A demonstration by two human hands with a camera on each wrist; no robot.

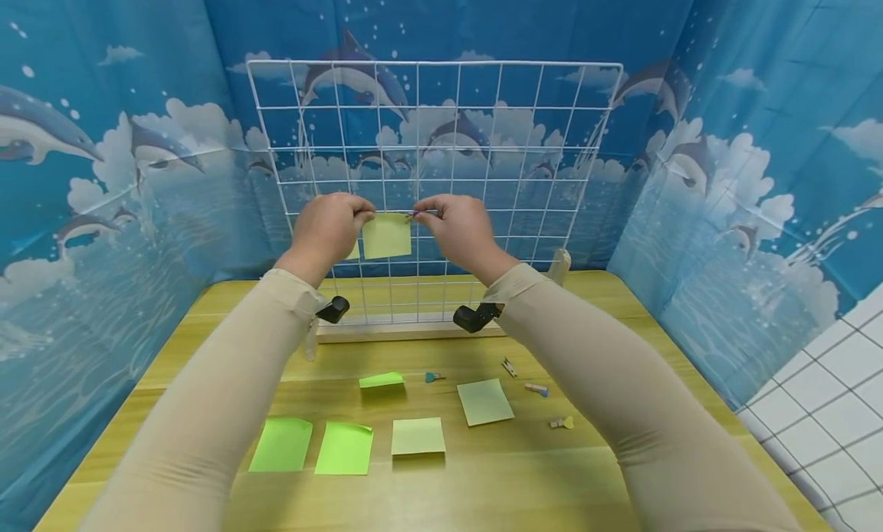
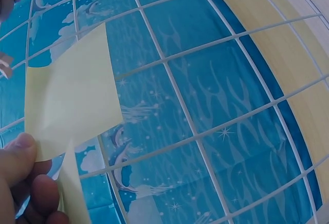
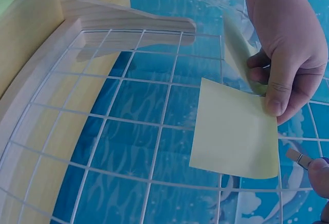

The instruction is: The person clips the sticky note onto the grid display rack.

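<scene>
In front of a white wire grid (image 1: 434, 148), my left hand (image 1: 329, 229) pinches a pale yellow sticky note (image 1: 387, 236) by its upper left corner, thumb in front. The note hangs against the wires. At the note's upper right corner, my right hand (image 1: 458, 229) pinches a small wooden clothespin (image 3: 299, 158) between thumb and fingertips. In the right wrist view the clothespin's tip stands slightly apart from the paper. A second pale yellow note (image 2: 73, 188) is beside the left fingers, partly hidden by that hand.
On the wooden table (image 1: 510, 471) lie green notes (image 1: 280, 444), pale yellow notes (image 1: 485, 402) and several small clothespins (image 1: 536, 389), some with coloured hearts. The grid stands in a wooden base (image 1: 414, 331). A blue dolphin-print curtain (image 1: 538, 18) surrounds the table's back and sides.
</scene>
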